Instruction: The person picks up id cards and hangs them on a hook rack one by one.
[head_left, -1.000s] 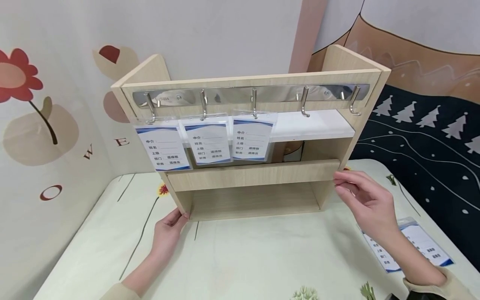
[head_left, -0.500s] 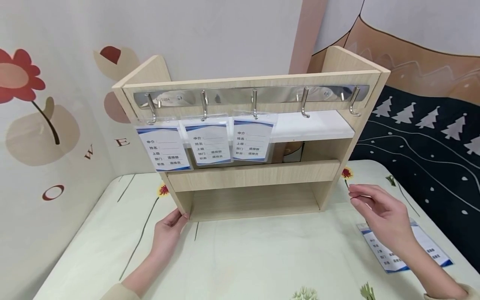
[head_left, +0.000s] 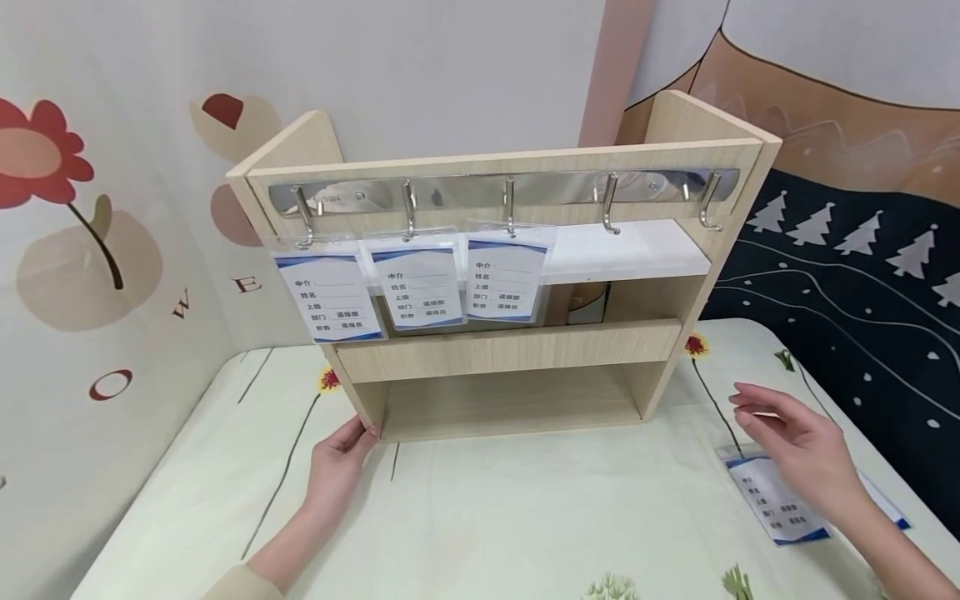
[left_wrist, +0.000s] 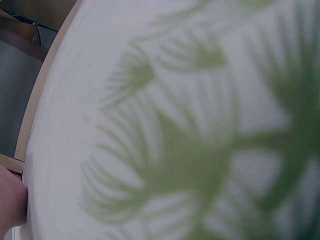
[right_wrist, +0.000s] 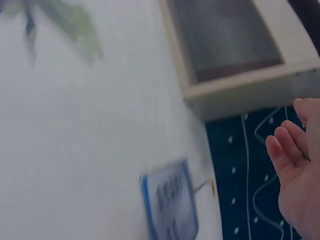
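Note:
A light wooden shelf with a metal hook rail stands upright in the head view. Badge cards in clear sleeves hang from its three leftmost hooks: a left badge card, a middle badge card and a right badge card. The two right hooks carry nothing. My left hand holds the shelf's lower left corner, thumb at the front edge. My right hand, fingers loosely bent and holding nothing, hovers over badge cards lying on the tablecloth, partly hiding them; one badge card shows best.
A pale flower-print cloth covers the table. Behind the shelf is a light wall curtain; a dark tree-patterned curtain borders the right side. A white board lies inside the shelf behind the hanging cards.
My right hand has moved from beside the shelf's right panel rightward and down, over the cards on the cloth. The left hand stays at the shelf's corner.

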